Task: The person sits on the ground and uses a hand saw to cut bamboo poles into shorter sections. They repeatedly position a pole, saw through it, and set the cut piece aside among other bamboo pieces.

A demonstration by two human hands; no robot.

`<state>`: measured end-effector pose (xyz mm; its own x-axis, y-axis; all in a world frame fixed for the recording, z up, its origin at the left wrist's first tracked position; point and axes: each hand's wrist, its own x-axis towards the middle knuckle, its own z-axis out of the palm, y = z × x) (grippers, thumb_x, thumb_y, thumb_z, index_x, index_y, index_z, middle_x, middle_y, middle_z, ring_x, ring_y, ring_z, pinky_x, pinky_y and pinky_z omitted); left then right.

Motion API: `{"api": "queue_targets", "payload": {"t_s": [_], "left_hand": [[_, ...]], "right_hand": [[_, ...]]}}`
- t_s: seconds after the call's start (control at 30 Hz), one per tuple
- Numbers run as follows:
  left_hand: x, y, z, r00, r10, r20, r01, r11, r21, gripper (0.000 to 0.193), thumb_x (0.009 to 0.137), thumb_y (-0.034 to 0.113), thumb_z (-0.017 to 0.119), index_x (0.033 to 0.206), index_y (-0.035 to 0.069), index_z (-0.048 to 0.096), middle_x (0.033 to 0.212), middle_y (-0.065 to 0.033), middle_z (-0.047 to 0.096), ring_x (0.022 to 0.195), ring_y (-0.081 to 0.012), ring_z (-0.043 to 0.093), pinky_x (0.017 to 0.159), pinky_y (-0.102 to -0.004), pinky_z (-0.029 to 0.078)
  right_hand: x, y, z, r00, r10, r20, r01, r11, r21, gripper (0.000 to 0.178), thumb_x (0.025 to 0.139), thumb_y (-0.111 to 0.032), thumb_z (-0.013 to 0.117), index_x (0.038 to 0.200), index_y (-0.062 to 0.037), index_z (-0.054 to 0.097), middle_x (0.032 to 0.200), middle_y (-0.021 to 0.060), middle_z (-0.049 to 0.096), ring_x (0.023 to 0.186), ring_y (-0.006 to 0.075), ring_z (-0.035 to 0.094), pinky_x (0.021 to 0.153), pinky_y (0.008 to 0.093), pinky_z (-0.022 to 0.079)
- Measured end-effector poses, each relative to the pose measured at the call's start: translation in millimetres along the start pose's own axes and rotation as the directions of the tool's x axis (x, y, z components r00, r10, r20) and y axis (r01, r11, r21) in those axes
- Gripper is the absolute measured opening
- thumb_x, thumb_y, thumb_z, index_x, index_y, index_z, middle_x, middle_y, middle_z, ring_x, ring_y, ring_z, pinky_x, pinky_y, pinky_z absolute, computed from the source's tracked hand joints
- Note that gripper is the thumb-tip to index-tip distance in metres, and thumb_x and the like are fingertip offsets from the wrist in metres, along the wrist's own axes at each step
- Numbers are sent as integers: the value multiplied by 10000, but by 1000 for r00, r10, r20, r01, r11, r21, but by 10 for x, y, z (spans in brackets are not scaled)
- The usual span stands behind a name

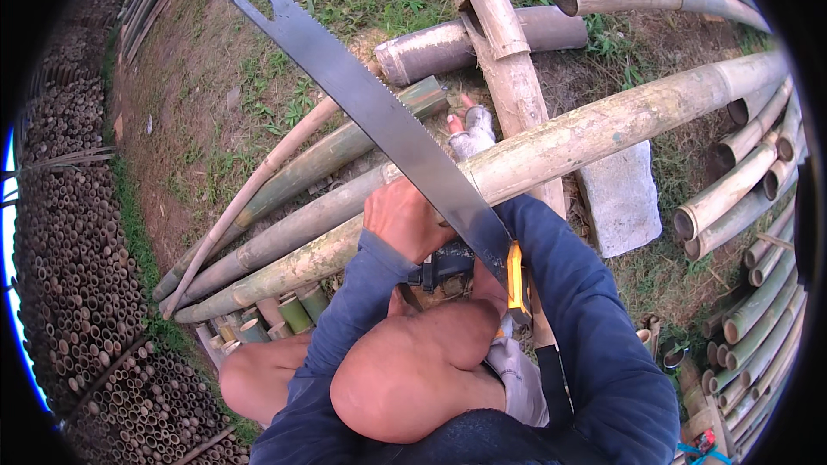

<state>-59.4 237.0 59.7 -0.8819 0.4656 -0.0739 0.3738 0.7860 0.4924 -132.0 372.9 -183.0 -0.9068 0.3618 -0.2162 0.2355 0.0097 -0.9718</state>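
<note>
A long pale bamboo pole (594, 138) slants across the ground in front of me. My bare left hand (401, 217) is closed over it, left of the saw. Beyond the pole shows my right hand (472, 131) in a whitish glove, two bare fingertips stretched apart. The pole hides its wrist and palm. A large saw (362, 112) rises across the view with its toothed edge to the upper right. Its yellow-and-black handle (517, 280) lies against my right sleeve, and whatever supports it is hidden. Farther off, a cut wooden post (508, 77) lies over a thick brown bamboo piece (431, 52).
A pale stone block (622, 198) sits right of the post. More bamboo poles (345, 146) lie at left, with short cut pieces (295, 314) below them. Stacked poles (758, 327) line the right side. Bundled bamboo (86, 267) fills the far left. My bent knees (413, 379) are close below.
</note>
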Motion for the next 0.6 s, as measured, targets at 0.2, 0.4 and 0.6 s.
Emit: {"api": "queue_targets", "payload": {"t_s": [0.2,0.4,0.6], "left_hand": [[-26,-5,47,1000,4,28,-5,999,52,568,806,310,801,1334,139,680,1084,-114,707,1006,-333,667,880,-454,508],[-15,-56,114,1000,-15,27,15,1000,-14,514,860,263,747,1346,117,667,1100,-112,722,1004,-321,671,901,-457,509],[-19,-21,98,996,56,-66,-55,998,17,607,796,289,812,1357,113,660,1102,-120,719,1029,-356,675,925,-488,505]], "right_hand": [[268,-208,120,962,-105,252,190,920,-343,719,938,-292,725,1546,-57,421,1363,290,550,1225,424,596,1055,470,476],[-196,-279,-61,873,-15,488,246,877,-413,661,981,-271,682,1540,-54,404,1297,232,571,1201,349,596,1003,422,493],[-239,-221,-280,872,66,485,106,942,-317,523,1033,-268,641,1482,-63,467,1109,133,617,1042,226,630,876,347,517]]}}
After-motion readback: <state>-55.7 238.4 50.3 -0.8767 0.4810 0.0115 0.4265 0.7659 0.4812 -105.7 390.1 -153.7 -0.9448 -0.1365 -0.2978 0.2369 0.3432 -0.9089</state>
